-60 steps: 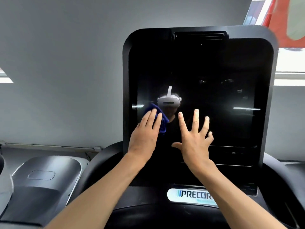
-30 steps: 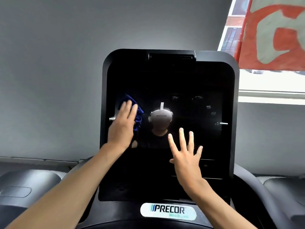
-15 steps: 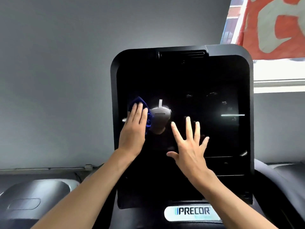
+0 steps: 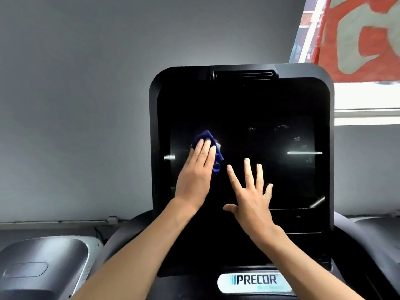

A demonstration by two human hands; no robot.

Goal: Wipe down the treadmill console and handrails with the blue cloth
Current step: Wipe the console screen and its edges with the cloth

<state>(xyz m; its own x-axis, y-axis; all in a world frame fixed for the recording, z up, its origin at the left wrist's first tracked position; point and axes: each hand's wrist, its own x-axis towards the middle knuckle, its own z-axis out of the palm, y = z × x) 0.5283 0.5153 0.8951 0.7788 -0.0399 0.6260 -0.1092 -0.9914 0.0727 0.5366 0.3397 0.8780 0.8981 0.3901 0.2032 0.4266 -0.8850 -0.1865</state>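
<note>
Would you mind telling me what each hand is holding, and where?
Left hand presses the blue cloth flat under straight fingers; right hand holds nothing.

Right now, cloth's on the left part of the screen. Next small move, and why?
Probably slide the left hand, flat on the blue cloth, rightward across the dark screen. The cloth sits near the screen's left edge, and smudges show on the right half. The right hand, fingers spread, lies in that path and may need to lift away.

The upright black console screen (image 4: 270, 118) bears a bunched blue cloth (image 4: 208, 138) against its left half.
</note>
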